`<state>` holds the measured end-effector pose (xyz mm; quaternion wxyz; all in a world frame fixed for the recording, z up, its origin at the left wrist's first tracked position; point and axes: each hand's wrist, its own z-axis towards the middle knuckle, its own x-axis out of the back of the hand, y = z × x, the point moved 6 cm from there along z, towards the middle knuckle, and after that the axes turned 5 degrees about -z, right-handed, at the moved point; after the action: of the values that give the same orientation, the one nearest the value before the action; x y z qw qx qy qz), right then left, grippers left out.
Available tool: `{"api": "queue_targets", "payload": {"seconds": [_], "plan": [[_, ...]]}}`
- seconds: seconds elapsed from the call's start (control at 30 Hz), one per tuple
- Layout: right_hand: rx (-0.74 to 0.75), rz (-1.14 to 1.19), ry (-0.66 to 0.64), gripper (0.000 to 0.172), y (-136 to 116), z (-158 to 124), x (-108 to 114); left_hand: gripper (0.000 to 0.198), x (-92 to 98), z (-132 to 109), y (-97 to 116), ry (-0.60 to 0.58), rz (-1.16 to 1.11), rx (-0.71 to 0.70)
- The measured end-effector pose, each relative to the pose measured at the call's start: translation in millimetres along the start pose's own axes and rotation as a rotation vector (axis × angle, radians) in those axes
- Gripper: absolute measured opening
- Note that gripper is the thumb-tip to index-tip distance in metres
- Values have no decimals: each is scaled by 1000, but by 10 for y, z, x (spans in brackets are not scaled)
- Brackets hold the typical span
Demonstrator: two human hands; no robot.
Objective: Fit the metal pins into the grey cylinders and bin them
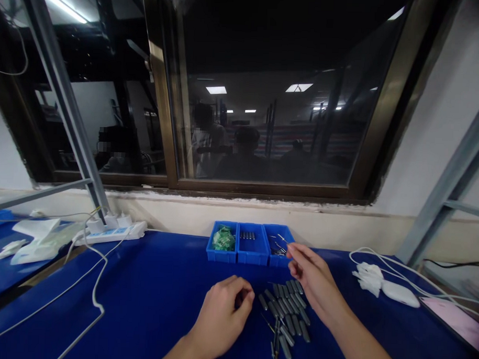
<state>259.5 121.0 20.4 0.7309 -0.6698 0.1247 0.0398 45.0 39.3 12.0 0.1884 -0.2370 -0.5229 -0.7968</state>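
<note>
My right hand (pixel 312 279) is pinched above the right blue bin (pixel 278 260), its fingertips closed on a thin metal rod (pixel 283 239). Several similar slender metal pieces (pixel 277 251) lie inside that bin. Low over the table, my left hand (pixel 226 312) has its fingers curled towards the thumb; whatever may be in them is hidden. Between the two hands, many grey rounded handle-like pieces (pixel 294 302) lie in loose rows on the blue table. Nearer to me, several thin metal rods (pixel 275 340) lie beside them.
The left bin (pixel 221 256) contains a green plastic bag (pixel 224 238); the middle bin (pixel 252 257) has a few small dark pieces. A power strip (pixel 115 235) with white cables sits at left. Crumpled tissue (pixel 367 278), a white device (pixel 400 293) and a phone (pixel 456 320) lie right.
</note>
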Motion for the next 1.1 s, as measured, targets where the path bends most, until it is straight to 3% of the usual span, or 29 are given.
{"api": "queue_targets", "payload": {"seconds": [0.27,0.43,0.57,0.73,0.93,1.1], "plan": [[-82,65,8,51,12,0,42,19,-43,-21,48,-80,56,-26],[-7,80,-28,51,-75,-13,24,18,-66,-34,16,-129,88,-11],[11,180,-75,51,-131,-35,-19,28,-108,-63,50,-225,125,-77],[-41,274,-98,47,-111,-24,-14,38,-167,-103,64,-328,158,-97],[-68,448,-120,42,-193,-28,-14,30,-181,-115,91,-372,227,-113],[-177,370,-48,49,-85,3,9,27,-192,-117,60,-376,241,-113]]}}
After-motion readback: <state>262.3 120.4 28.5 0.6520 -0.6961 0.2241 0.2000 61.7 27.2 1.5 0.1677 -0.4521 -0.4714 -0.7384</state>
